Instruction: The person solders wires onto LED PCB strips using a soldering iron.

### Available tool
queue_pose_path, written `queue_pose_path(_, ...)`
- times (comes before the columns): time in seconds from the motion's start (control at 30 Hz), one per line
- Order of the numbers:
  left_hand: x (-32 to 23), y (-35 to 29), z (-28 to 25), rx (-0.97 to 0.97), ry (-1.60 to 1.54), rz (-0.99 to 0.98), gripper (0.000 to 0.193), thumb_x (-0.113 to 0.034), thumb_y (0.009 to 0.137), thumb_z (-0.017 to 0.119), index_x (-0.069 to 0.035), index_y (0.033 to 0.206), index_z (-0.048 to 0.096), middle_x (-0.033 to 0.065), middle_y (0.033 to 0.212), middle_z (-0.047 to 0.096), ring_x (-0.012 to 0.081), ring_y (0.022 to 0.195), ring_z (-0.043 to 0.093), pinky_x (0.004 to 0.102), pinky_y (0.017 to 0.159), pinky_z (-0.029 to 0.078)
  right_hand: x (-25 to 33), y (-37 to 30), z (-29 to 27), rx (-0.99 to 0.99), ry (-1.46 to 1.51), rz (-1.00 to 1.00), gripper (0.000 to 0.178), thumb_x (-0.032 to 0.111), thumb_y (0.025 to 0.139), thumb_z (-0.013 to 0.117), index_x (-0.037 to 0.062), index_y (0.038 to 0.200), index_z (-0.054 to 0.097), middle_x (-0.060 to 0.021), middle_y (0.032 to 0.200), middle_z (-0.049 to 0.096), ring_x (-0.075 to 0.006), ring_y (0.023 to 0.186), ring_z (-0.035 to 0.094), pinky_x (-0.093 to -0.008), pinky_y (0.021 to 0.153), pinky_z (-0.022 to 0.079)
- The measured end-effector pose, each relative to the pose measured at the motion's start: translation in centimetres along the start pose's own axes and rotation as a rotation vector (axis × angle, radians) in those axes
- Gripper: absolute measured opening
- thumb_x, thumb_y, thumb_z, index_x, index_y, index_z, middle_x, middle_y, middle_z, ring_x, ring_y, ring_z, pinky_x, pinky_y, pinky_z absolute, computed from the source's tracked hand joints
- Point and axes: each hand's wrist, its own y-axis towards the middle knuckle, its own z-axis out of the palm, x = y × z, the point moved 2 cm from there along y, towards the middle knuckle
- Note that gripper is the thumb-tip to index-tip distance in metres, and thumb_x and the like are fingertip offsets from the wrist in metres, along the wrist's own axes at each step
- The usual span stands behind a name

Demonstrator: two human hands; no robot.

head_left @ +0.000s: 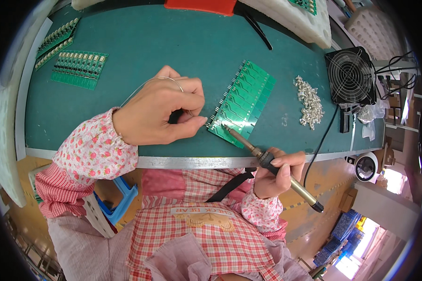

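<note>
A green circuit board panel point(244, 104) with a row of metal pins along its left edge lies tilted on the teal work mat. My right hand point(277, 174) is closed around a soldering iron point(266, 159), whose tip meets the panel near its lower left end. My left hand point(160, 111) is pinched just left of that end, fingertips close to the pins. A thin silvery solder wire point(137, 89) loops over its back and runs into the curled fingers. The wire's end at the fingertips is too small to make out.
A pile of small metal parts point(310, 102) lies right of the panel, before a black fan point(350, 76). Populated circuit boards point(81, 68) are at the left. Black tweezers point(258, 30), a red tray point(201, 5) and white foam point(295, 21) are at the back. The iron's cable point(321, 145) crosses the metal table edge.
</note>
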Motion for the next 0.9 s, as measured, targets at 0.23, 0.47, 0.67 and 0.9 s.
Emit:
queue_pose_path(0.23, -0.1, 0.0, 0.1, 0.001, -0.031, 0.003, 0.025, -0.004, 0.070, 0.065, -0.008, 0.058, 0.044, -0.0017, 0.068, 0.049, 0.0128, 0.060, 0.047, 0.0303, 0.074, 0.029, 0.2, -0.3, 0.3, 0.094, -0.001, 0.072, 0.028, 0.026, 0.086, 0.053, 0.0007, 0.079, 0.045, -0.0041, 0.050, 0.043, -0.0093, 0.037, 0.038, -0.0224, 0.035, 0.031)
queue_pose_path(0.47, -0.2, 0.0, 0.2, 0.028, -0.015, 0.052, 0.022, -0.007, 0.070, 0.066, -0.008, 0.058, 0.047, -0.0025, 0.070, 0.050, 0.0119, 0.060, 0.047, 0.0308, 0.076, 0.030, 0.3, -0.2, 0.3, 0.146, -0.021, 0.064, 0.028, 0.026, 0.087, 0.053, 0.0006, 0.079, 0.046, -0.0046, 0.050, 0.044, -0.0097, 0.038, 0.041, -0.0231, 0.036, 0.033)
queue_pose_path(0.67, -0.3, 0.0, 0.6, 0.024, 0.044, 0.079, 0.021, -0.009, 0.070, 0.067, -0.008, 0.061, 0.049, -0.0021, 0.072, 0.049, 0.0123, 0.062, 0.047, 0.0314, 0.077, 0.030, 0.0, -0.2, 0.9, 0.141, -0.073, -0.015, 0.024, 0.021, 0.085, 0.049, 0.0004, 0.074, 0.043, -0.0060, 0.047, 0.046, -0.0083, 0.033, 0.039, -0.0215, 0.036, 0.029)
queue_pose_path(0.9, -0.2, 0.0, 0.6, -0.007, 0.054, 0.094, 0.021, -0.013, 0.072, 0.067, -0.009, 0.061, 0.050, -0.0014, 0.070, 0.047, 0.0147, 0.062, 0.048, 0.0308, 0.074, 0.030, 0.2, -0.2, 1.2, 0.159, -0.082, -0.057, 0.025, 0.021, 0.086, 0.048, -0.0006, 0.074, 0.043, -0.0056, 0.046, 0.046, -0.0077, 0.032, 0.039, -0.0207, 0.034, 0.028)
